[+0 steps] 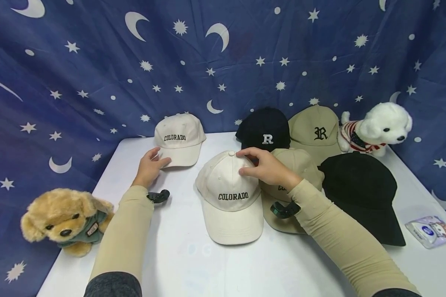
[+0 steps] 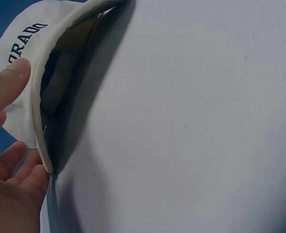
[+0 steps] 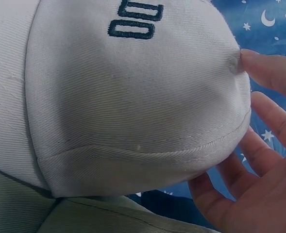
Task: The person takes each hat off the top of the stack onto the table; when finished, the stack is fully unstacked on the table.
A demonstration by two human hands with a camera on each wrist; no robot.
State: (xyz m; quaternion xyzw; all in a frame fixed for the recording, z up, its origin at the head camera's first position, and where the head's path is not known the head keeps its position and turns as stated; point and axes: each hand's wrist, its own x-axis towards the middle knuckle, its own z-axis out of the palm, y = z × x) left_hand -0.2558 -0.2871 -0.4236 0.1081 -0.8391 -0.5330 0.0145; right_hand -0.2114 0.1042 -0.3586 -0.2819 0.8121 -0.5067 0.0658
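My left hand [image 1: 149, 167] is at the left side of an off-white baseball cap [image 1: 180, 138] marked COLORADO, at the back left. Its thumb lies over the brim, with the fingers round the brim's corner in the left wrist view. With my right hand [image 1: 269, 167] I hold the crown of a second off-white COLORADO baseball cap [image 1: 226, 181] in the middle. The right thumb is on the front panel; other fingertips reach behind the crown in the right wrist view. A beige cap [image 1: 282, 216] is partly hidden behind it and my right arm.
A black cap [image 1: 267, 128] with an R and a tan cap [image 1: 312, 123] stand at the back. On the right are a black hat [image 1: 360, 189], a white toy dog [image 1: 386, 119] and a small printed packet [image 1: 431, 232]. A brown toy dog [image 1: 59, 214] sits left.
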